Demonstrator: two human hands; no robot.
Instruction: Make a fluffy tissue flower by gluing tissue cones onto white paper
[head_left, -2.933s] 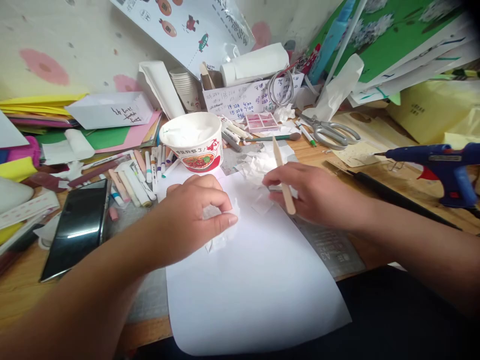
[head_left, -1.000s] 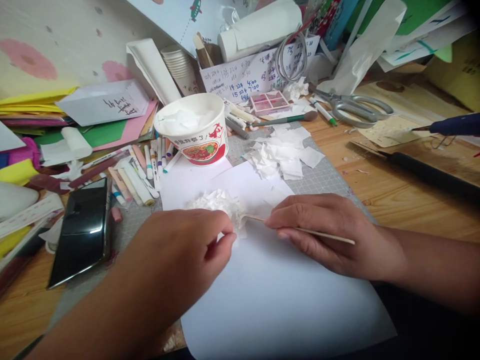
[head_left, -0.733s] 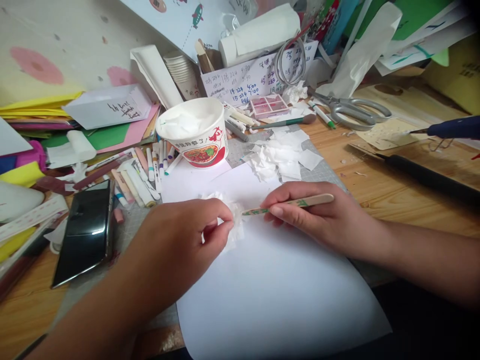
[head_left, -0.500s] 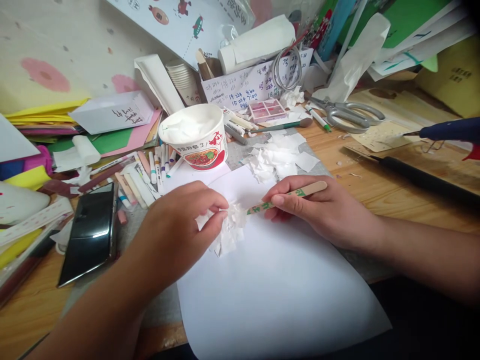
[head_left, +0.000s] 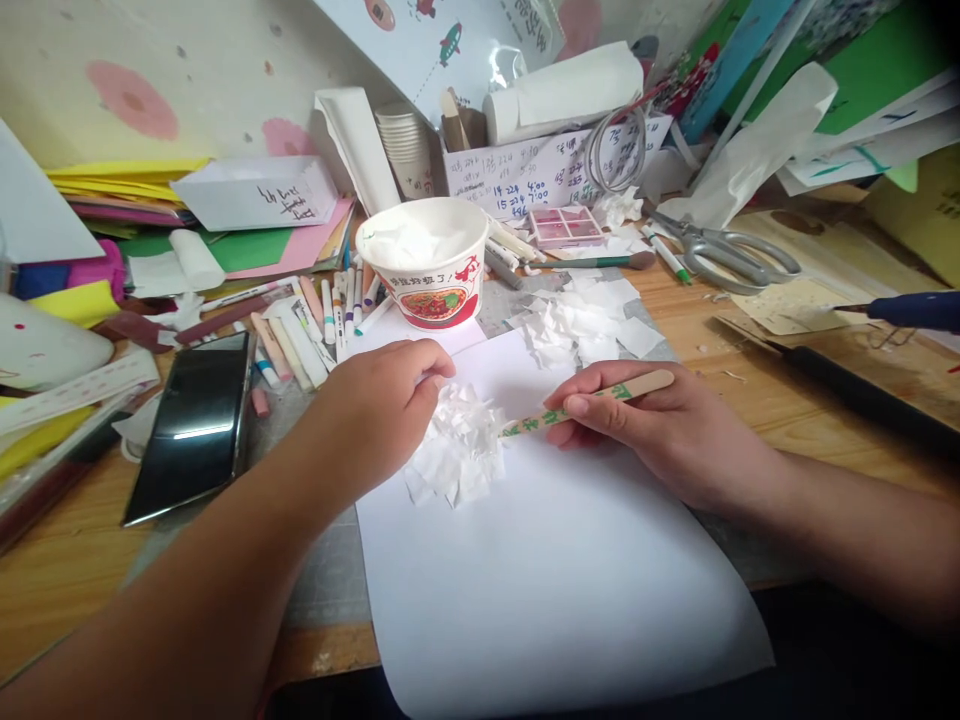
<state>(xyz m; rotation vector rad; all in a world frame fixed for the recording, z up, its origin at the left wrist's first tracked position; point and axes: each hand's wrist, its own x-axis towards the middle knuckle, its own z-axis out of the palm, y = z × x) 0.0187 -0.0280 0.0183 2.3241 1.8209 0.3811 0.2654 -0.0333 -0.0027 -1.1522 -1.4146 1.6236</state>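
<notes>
Background: a spotted wall [head_left: 225,60] is rising behind a cluttered wooden table [head_left: 727,345], where a white sheet [head_left: 562,580] is lying over a grey mat and curling slightly at its near right corner.
Paper cluster: its crumpled white pieces are sitting on the far part of the sheet [head_left: 461,450], just beside the left hand [head_left: 375,400] and near the tip of the stick [head_left: 649,383].
Left hand: thumb and forefinger are closing in on each other at the cluster's far left edge; whether they are pinching a piece, I cannot tell.
Right hand: this one [head_left: 660,430] is gripping the stick between thumb and fingers, with the patterned end pointing left; whether that end is touching the cluster is unclear.
Handling: the cluster is looking very light, soft and easily crushed, its thin edges probably tearing or sticking under a hard pinch. The stick is seeming light and fairly stiff.
Where to hold: a gentle pinch low on the cluster's outer edge would be sparing the ruffles; the stick is offering its middle.
Bowl: it is standing upright [head_left: 480,290] on the far side of the cluster, loose scraps [head_left: 574,325] lying to its right.
Change: compared with half a second ago, the left fingers are covering less of the cluster, so more ruffles are showing; the stick is keeping nearly the same slant.
</notes>
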